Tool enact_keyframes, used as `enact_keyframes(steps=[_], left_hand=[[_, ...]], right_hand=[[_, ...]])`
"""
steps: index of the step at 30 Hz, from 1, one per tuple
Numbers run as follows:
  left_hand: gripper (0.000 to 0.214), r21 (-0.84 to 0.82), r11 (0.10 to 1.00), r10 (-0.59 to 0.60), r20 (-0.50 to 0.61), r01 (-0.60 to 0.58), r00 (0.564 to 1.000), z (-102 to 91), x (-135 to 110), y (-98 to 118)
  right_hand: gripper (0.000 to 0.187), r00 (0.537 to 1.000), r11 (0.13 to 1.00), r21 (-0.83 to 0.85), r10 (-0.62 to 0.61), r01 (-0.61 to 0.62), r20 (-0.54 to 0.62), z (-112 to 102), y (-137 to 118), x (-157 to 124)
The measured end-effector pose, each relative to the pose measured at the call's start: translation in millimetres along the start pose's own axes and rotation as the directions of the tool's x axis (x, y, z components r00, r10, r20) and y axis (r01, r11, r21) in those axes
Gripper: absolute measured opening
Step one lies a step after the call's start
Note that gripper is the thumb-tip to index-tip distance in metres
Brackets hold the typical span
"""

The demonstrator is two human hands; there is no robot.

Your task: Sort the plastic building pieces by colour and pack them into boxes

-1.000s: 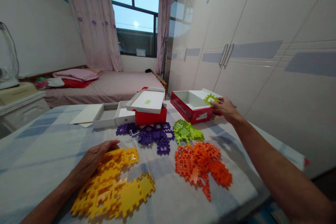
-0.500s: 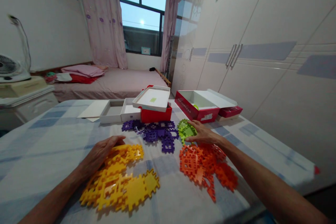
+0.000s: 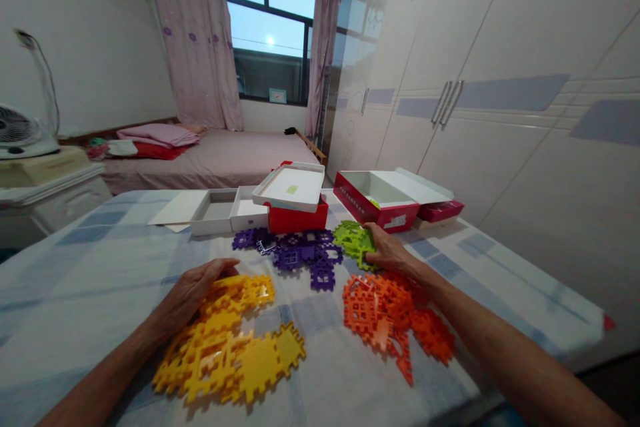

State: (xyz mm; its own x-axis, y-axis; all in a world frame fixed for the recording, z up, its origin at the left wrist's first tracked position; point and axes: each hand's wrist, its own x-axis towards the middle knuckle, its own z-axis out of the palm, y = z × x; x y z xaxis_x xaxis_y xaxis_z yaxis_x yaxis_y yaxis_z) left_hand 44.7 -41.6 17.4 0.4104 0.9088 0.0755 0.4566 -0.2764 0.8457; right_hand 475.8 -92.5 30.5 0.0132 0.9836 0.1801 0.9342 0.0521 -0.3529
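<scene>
Hands over four colour-sorted heaps of flat, notched plastic tiles on a cloth-covered worktop (image 3: 75,280). Right hand (image 3: 387,252) lies at the right edge of the green tiles (image 3: 351,240), fingers curled down and touching the nearest pieces. Whether a tile is pinched between thumb and fingers cannot be told, since the fingertips are hidden behind the hand. Left hand (image 3: 193,288) rests palm down, fingers loosely spread, on the far left end of the yellow tiles (image 3: 235,353), holding nothing. Green tiles sit in the far row, with the purple tiles (image 3: 305,257) touching them on the left and the orange tiles (image 3: 395,317) just on their near side, partly under the right forearm. From the right hand the green heap extends leftward and slightly far, its long axis running left to right across the worktop. The right hand is in contact with it; the left hand is well apart, with the purple heap between. Just beyond the green heap stands an open red box (image 3: 373,215), its lid (image 3: 425,188) folded out to the right. Left of that, a white tray (image 3: 290,188) sits on a second red box (image 3: 297,220), beside a shallow white box (image 3: 220,210). Bed (image 3: 225,153), window (image 3: 270,20) and wardrobe (image 3: 500,113) fill the background.
</scene>
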Motion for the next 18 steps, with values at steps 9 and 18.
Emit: enact_keyframes(steps=[9, 18], left_hand=[[0.057, 0.000, 1.000, -0.009, -0.010, 0.009, 1.000, -0.7, 2, -6], [0.061, 0.031, 0.999, -0.034, -0.038, 0.036, 0.999, -0.1, 1, -3]], right_hand=[[0.063, 0.964, 0.993, 0.114, -0.004, 0.035, -0.265, -10, -1, -7], [0.068, 0.774, 0.988, 0.119, 0.149, -0.096, -0.615, -102, -9, 67]])
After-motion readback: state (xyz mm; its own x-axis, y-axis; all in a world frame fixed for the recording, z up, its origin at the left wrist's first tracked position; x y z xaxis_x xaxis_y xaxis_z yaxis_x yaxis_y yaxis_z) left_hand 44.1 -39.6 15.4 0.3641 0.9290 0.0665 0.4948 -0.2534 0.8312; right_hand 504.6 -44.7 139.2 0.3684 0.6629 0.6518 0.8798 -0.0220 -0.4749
